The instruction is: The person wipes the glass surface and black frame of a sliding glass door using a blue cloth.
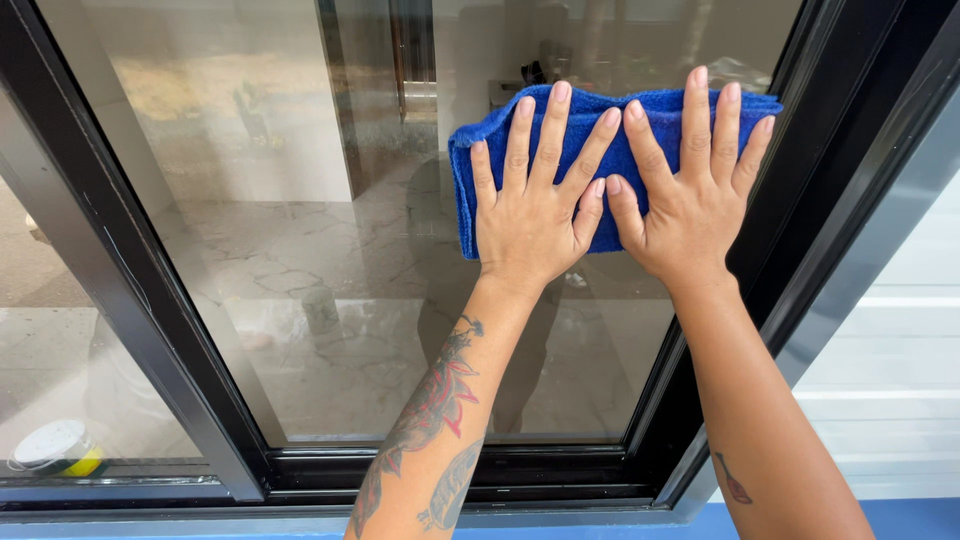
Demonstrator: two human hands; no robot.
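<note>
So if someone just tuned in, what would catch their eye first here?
The bright blue cloth, pressed flat against the window glass near its upper right, by the left hand and right hand side by side. Next, the black frame around the pane.

The blue cloth was a folded microfibre rag, thick and fuzzy, spread flat against the window pane. It sat high on the pane, close to the pane's upper right corner, its long edge running across and its right end almost at the black frame beside the pane.
</note>
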